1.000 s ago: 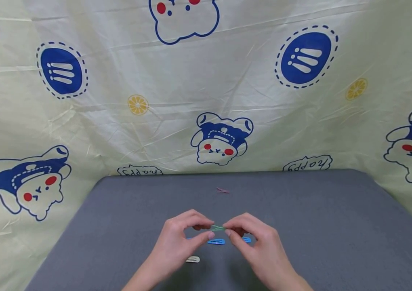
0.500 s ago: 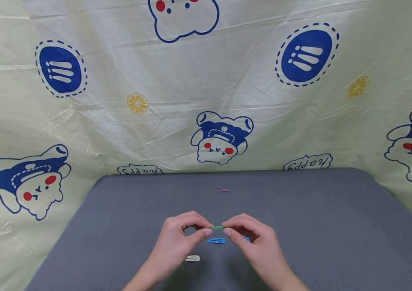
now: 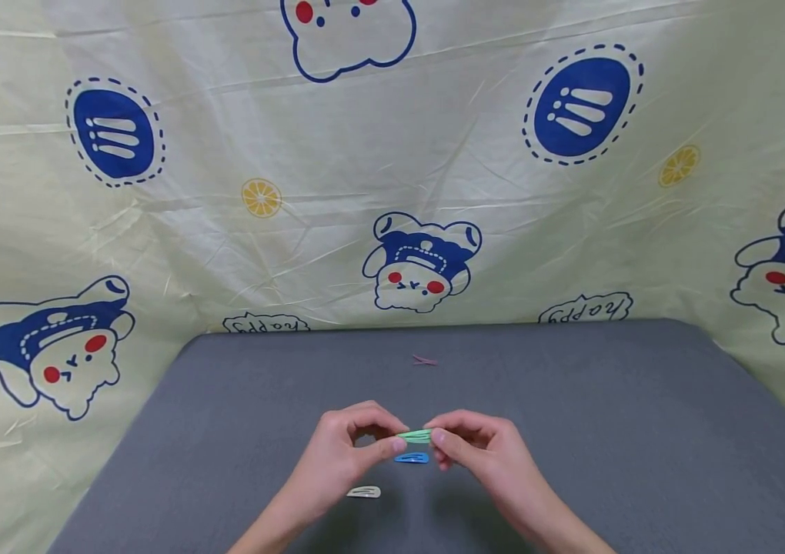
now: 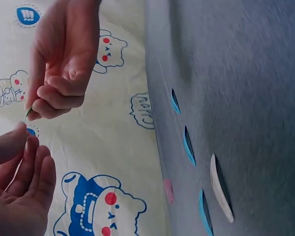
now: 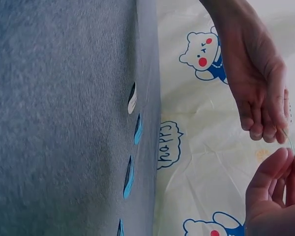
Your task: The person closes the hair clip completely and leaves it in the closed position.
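A green snap hair clip (image 3: 415, 436) is stretched lengthwise between the two hands above the table, its slotted face turned to the head view. My left hand (image 3: 347, 454) pinches its left end between thumb and fingertips. My right hand (image 3: 489, 458) pinches the other end with thumb and index finger, the other fingers curled below. In the wrist views only a thin green sliver of the clip shows between the fingertips. Below it on the table lies a blue hair clip (image 3: 412, 458). A white hair clip (image 3: 365, 492) lies beside my left forearm.
The left wrist view shows more blue clips (image 4: 188, 146) in a row on the grey table (image 4: 255, 88), hidden behind the hands in the head view. A small pink crossed clip (image 3: 425, 360) lies near the table's far edge. A patterned curtain (image 3: 337, 146) hangs behind.
The green clip's arms looked spread apart; now they lie together, and its broad face has turned into view. The right hand has shifted slightly, covering a blue clip seen before.
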{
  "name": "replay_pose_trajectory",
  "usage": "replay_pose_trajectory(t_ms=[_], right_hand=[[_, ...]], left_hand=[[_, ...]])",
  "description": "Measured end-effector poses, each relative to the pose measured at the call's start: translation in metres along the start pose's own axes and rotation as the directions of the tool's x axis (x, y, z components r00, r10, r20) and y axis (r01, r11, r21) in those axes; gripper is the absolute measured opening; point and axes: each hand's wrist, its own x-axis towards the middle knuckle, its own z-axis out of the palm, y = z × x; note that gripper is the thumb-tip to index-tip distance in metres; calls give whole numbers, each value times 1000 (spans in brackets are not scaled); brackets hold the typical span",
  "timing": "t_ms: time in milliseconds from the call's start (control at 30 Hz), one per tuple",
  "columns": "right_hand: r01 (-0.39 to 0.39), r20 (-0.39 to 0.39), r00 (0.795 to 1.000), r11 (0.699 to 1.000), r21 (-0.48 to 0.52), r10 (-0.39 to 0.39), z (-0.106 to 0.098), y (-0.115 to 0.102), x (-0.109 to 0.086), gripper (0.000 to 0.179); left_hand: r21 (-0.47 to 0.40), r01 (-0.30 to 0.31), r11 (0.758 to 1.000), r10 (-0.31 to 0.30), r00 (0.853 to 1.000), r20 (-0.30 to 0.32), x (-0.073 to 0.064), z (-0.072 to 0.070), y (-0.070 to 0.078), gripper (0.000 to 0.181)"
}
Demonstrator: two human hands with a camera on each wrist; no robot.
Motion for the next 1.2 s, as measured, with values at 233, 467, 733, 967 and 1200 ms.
replay_pose_trajectory(t_ms=[233, 467, 733, 967, 1200], right_hand=[[-84, -42, 995, 990, 115, 89, 1, 1, 2, 33], [10, -41, 999, 997, -73, -13, -1, 1, 2, 29], [88, -40, 994, 946, -311, -106, -2, 2, 2, 18], [89, -37, 992, 889, -449, -118, -1, 2, 1, 11], [144, 33, 988, 845, -515, -149, -5, 6, 2, 10]], left_hand=[[186, -79, 979, 95, 993, -76, -2, 2, 3, 10], [234, -91, 968, 114, 990, -85, -1, 1, 0, 14], [255, -105, 961, 127, 989, -71, 1, 1, -5, 15], [293, -108, 950, 122, 992, -30, 2, 0, -9, 16], [347, -123, 930, 115, 992, 46, 1, -1, -13, 11]])
